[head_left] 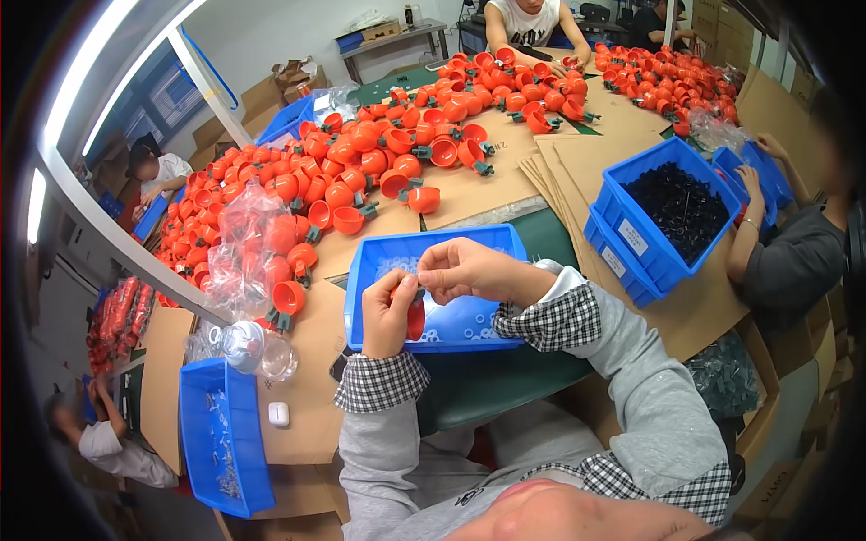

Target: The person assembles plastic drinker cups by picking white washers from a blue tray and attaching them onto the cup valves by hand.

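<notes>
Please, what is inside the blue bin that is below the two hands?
Inside the blue bin, small whitish rings can be seen. The left hand and the right hand cover part of it, so what lies behind them cannot be seen.

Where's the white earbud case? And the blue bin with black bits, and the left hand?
White earbud case (279, 414), head view: middle of its top.
Blue bin (660, 261), head view: side wall, beside its label.
Left hand (386, 317), head view: back of the hand.

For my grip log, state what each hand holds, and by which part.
The left hand holds a red cup by its upper end. Whether the right hand pinches anything cannot be told.
</notes>
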Tool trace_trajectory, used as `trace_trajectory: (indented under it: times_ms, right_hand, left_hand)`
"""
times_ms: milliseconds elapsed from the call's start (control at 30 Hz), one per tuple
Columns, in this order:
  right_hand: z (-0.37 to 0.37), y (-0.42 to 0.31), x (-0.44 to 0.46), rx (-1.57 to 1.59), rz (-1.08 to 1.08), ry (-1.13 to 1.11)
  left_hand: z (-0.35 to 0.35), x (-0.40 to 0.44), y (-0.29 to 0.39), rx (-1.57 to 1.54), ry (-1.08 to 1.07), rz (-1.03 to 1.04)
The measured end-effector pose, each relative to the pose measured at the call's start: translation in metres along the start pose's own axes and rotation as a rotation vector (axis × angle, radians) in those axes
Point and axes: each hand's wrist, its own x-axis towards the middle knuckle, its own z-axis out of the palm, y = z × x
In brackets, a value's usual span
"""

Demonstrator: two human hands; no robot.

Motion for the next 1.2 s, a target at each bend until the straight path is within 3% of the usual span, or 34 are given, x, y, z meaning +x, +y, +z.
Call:
trace_trajectory:
  times_ms: [100, 200, 267, 333, 433, 667, 800, 867, 1000, 1067, 1133, 1167, 1200]
  right_hand:
    - [-0.002, 0.004, 0.002, 0.009, -0.009, -0.025]
    - [0.0, 0.006, 0.003, -0.199, -0.074, 0.028]
    - [0.001, 0.008, 0.005, -0.363, -0.088, 0.083]
    - [-0.002, 0.005, 0.005, -0.286, -0.14, 0.127]
    - [-0.011, -0.005, 0.005, -0.312, -0.221, 0.325]
    - [-0.037, -0.015, 0.003, -0.525, -0.303, 0.395]
    - [0.001, -0.039, -0.03, -0.78, -0.385, 0.562]
    - [0.031, -0.058, -0.06, -1.275, -0.638, 0.651]
    - [0.023, -0.104, -0.13, -1.497, -0.508, 1.079]
    - [-0.004, -0.129, -0.163, -1.705, -0.314, 1.282]
    - [-0.065, -0.139, -0.205, -1.965, -0.18, 1.247]
    - [-0.091, -0.14, -0.226, -1.965, -0.045, 1.12]
    - [-0.134, -0.139, -0.246, -1.747, 0.17, 1.006]
  left_hand:
    - [-0.001, 0.0, 0.004, 0.009, -0.037, -0.014]
    - [-0.004, 0.003, -0.005, -0.255, -0.02, -0.006]
    - [-0.005, 0.004, -0.007, -0.244, -0.009, -0.019]
    - [-0.005, 0.005, -0.01, -0.233, 0.009, -0.029]
    - [-0.011, 0.007, -0.017, -0.524, 0.13, -0.174]
    - [-0.012, 0.009, -0.012, -0.572, 0.141, -0.191]
    - [-0.014, 0.01, -0.009, -0.596, 0.164, -0.221]
    - [-0.013, 0.011, -0.013, -0.609, 0.154, -0.216]
    - [-0.013, 0.011, -0.015, -0.61, 0.228, -0.247]
    - [-0.013, 0.012, -0.019, -0.607, 0.224, -0.263]
    - [-0.011, 0.013, -0.026, -0.599, 0.186, -0.221]
    - [-0.01, 0.012, -0.022, -0.564, 0.182, -0.216]
    - [-0.01, 0.011, -0.018, -0.525, 0.177, -0.213]
